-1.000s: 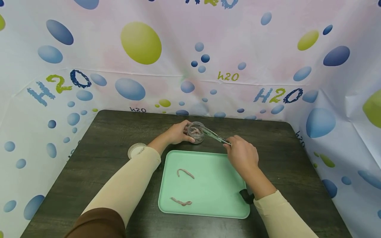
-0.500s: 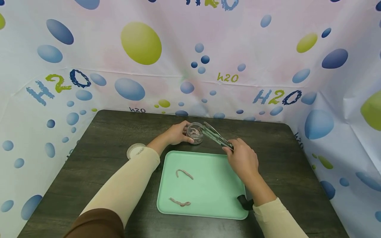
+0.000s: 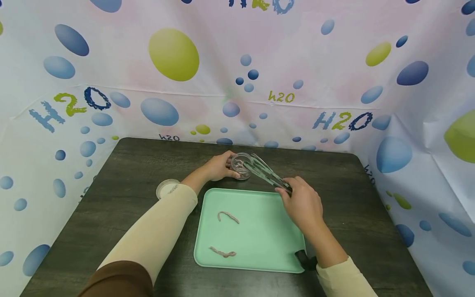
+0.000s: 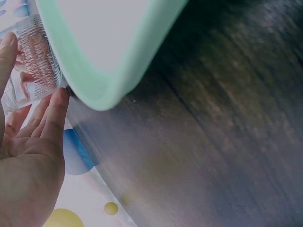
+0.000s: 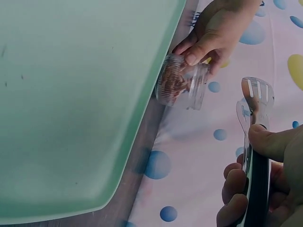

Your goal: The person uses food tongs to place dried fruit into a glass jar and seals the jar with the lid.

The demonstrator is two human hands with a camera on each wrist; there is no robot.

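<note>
My left hand [image 3: 222, 166] grips a small clear ribbed jar [image 3: 241, 166] on the dark table just behind the mint green tray [image 3: 259, 243]. Pink worm-like strips lie inside the jar [image 5: 179, 84]. My right hand [image 3: 298, 200] holds metal tongs [image 3: 265, 171] by the handle. In the right wrist view the tongs' tips [image 5: 255, 97] are outside the jar and carry nothing. Two more pink strips lie on the tray, one at its middle left [image 3: 228, 216] and one near its front left [image 3: 222, 252]. In the left wrist view my left hand's fingers [image 4: 54, 116] press the jar [image 4: 33, 61].
A round white lid [image 3: 167, 188] lies on the table left of the tray. A bubble-printed sheet [image 3: 174, 53] walls the table at the back and both sides. A black strap [image 3: 305, 259] sits at my right wrist.
The tongs' tips were in the jar; now they are drawn out and stand by the rim with nothing in them. My right hand has moved slightly toward me. The left hand stays on the jar.
</note>
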